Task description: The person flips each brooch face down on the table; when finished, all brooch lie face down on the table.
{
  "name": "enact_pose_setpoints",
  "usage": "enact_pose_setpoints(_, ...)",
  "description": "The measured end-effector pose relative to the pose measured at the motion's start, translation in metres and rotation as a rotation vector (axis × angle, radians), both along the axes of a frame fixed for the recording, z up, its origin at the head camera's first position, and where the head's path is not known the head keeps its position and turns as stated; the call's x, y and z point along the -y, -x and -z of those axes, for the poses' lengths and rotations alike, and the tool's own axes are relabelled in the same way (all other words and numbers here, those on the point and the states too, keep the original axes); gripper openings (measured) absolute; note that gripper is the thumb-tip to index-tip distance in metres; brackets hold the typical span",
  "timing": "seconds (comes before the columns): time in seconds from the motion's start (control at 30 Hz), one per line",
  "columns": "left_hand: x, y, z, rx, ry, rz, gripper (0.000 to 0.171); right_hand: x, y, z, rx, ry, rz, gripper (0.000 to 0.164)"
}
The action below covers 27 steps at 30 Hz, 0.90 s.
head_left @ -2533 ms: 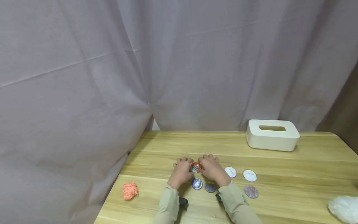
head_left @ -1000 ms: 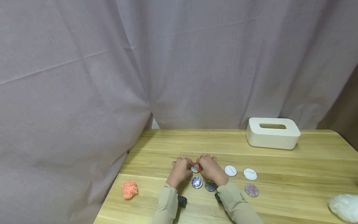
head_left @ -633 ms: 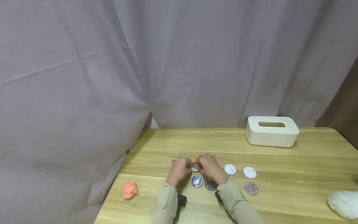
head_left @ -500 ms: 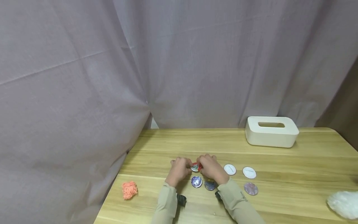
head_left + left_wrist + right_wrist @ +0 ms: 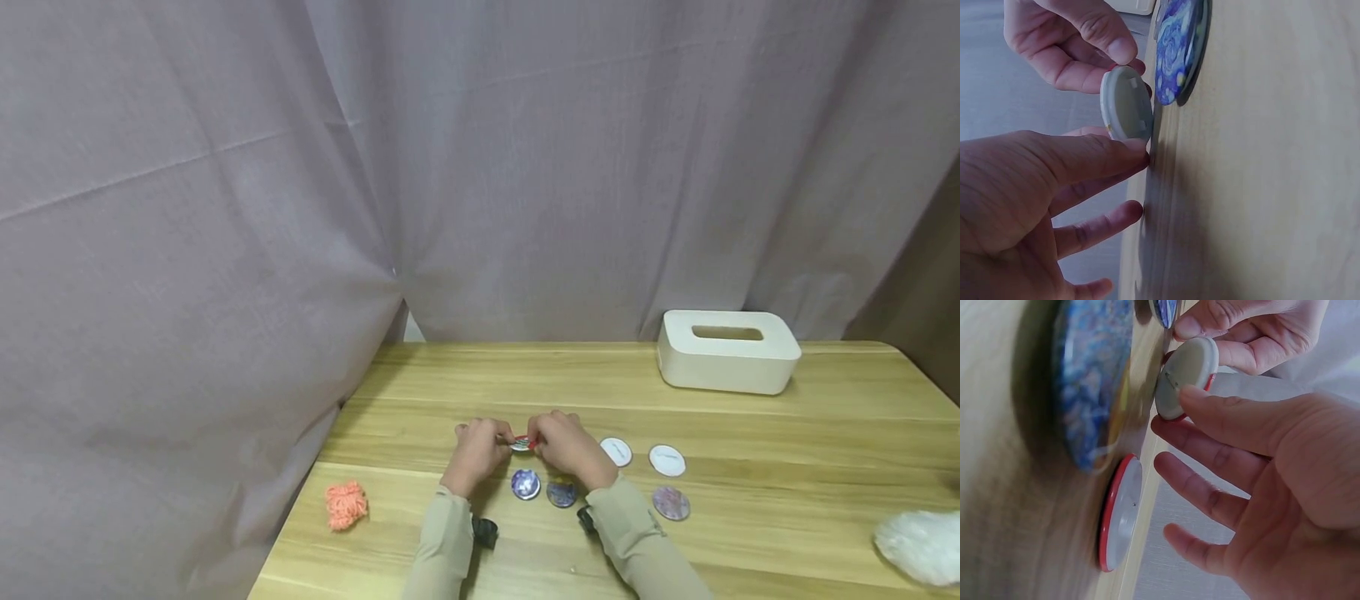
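Note:
A red-edged button badge point(image 5: 521, 444) is held tilted up between both hands, its white back with the pin point(image 5: 1172, 379) facing the wrist cameras. My left hand point(image 5: 477, 450) pinches one side of the badge between thumb and fingertips. On the opposite side my right hand point(image 5: 572, 450) pinches the rim, its other fingers spread in the right wrist view. Just nearer the body lie a blue-purple swirl-patterned badge point(image 5: 526, 484) and a dark blue and yellow badge point(image 5: 562, 492), both face up.
To the right lie two badges with white backs up, one near point(image 5: 616, 452) and one farther badge point(image 5: 667, 460), plus a pinkish-purple badge point(image 5: 671, 503). A white tissue box point(image 5: 729, 358) stands at the back. Coral yarn point(image 5: 347, 505) lies left; a white fluffy thing point(image 5: 921, 546) right.
The red-edged badge lay flatter with its face showing; now both hands have tilted it up, so its face looks narrow from above. The other badges stay where they were.

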State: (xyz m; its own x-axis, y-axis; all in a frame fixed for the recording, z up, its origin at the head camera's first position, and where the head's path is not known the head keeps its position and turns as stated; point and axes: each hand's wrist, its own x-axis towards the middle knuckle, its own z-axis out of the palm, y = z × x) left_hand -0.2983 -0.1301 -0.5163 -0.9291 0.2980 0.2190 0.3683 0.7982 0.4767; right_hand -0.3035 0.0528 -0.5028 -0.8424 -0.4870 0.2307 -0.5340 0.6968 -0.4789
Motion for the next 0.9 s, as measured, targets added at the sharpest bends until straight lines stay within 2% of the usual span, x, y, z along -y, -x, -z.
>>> enact_pose_setpoints(0.3,0.0008,0.0011,0.0009,-0.034,-0.023,-0.004,0.014,0.0013,0.0040,0.0010,0.018,0.009,0.021,0.023)
enact_pose_setpoints(0.7,0.0002,-0.0007,-0.0050,-0.015,-0.012,-0.020,0.012,0.0019,0.0016,-0.0003,0.035,0.033,0.016,0.021)
enact_pose_setpoints(0.9,-0.0001,-0.0006,-0.0082,-0.006,-0.011,-0.041,0.012,0.0038,0.0025,-0.0001,0.002,0.042,-0.015,0.020)
